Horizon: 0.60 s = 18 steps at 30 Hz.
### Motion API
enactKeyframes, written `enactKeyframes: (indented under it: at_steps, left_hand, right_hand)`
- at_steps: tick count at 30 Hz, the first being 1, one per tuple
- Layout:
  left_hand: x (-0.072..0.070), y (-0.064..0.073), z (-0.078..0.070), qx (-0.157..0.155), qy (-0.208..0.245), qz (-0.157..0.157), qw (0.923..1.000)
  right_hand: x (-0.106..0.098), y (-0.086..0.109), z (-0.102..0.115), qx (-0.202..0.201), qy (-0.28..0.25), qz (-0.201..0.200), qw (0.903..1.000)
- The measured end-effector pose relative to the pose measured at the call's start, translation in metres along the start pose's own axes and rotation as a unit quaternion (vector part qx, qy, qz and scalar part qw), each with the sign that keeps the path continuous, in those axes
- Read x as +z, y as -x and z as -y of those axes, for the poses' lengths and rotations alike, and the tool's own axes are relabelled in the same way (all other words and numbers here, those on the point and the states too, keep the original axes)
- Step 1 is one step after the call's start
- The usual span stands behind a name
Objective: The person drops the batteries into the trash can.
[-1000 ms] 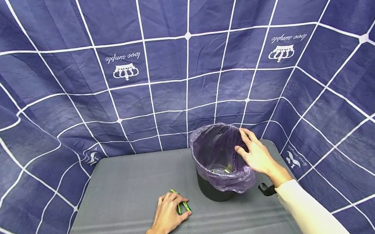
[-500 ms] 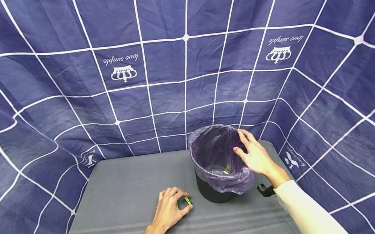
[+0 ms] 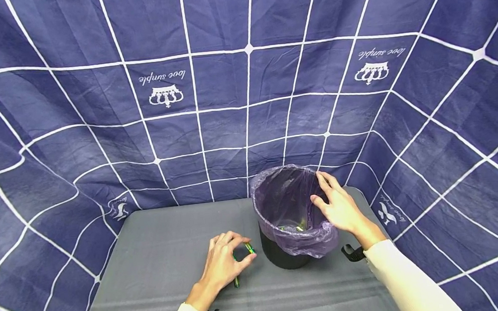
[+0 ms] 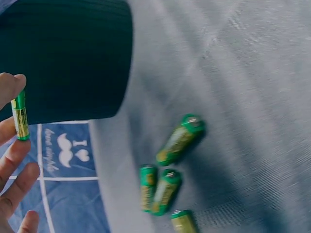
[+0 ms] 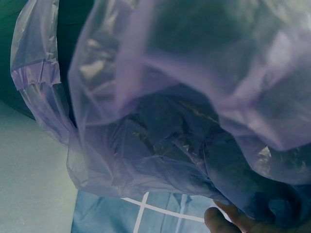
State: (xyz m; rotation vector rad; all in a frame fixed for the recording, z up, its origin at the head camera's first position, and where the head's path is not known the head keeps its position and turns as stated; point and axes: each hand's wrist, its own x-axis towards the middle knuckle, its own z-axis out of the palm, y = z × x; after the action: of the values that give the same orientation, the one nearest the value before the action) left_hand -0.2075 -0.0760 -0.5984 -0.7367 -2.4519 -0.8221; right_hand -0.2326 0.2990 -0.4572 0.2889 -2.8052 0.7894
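Note:
My left hand (image 3: pixel 223 259) pinches a green-and-yellow battery (image 3: pixel 250 248) between thumb and finger, just left of the bin and above the table. In the left wrist view the held battery (image 4: pixel 20 116) appears upright against the dark bin wall. Several loose batteries (image 4: pixel 181 141) lie on the cloth below that hand; the head view shows only part of one battery (image 3: pixel 236 281), the rest hidden by the hand. The black trash can (image 3: pixel 280 250) is lined with a purple plastic bag (image 3: pixel 302 243). My right hand (image 3: pixel 339 207) holds its right rim over the bag. Small green-yellow items (image 3: pixel 299 228) lie inside.
A grey cloth-covered table (image 3: pixel 172 243) lies under everything. Blue cloth (image 3: pixel 219 78) with white grid lines hangs behind and on both sides. Black straps hang at both wrists, one strap (image 3: pixel 353 252) close to the bin's right side.
My left hand has lifted a battery off the table and moved slightly forward, toward the bin. The right hand stays on the rim.

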Motion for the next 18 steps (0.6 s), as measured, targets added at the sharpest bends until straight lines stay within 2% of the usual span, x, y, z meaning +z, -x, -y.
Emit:
enactKeyframes:
  at_steps: [4, 13, 18]
  left_hand:
    - [-0.010, -0.013, -0.003, 0.010, -0.003, -0.012, 0.9999]
    - [-0.035, -0.047, -0.008, 0.044, 0.004, -0.065, 0.9969]
    - [-0.050, -0.067, -0.008, 0.060, 0.009, -0.084, 0.9946]
  right_hand:
    - [0.000, 0.000, 0.000, 0.000, 0.001, -0.001, 1.0000]
    - [-0.001, -0.002, 0.001, -0.003, 0.002, -0.002, 1.0000]
    - [0.000, -0.001, -0.001, 0.001, 0.003, -0.001, 1.0000]
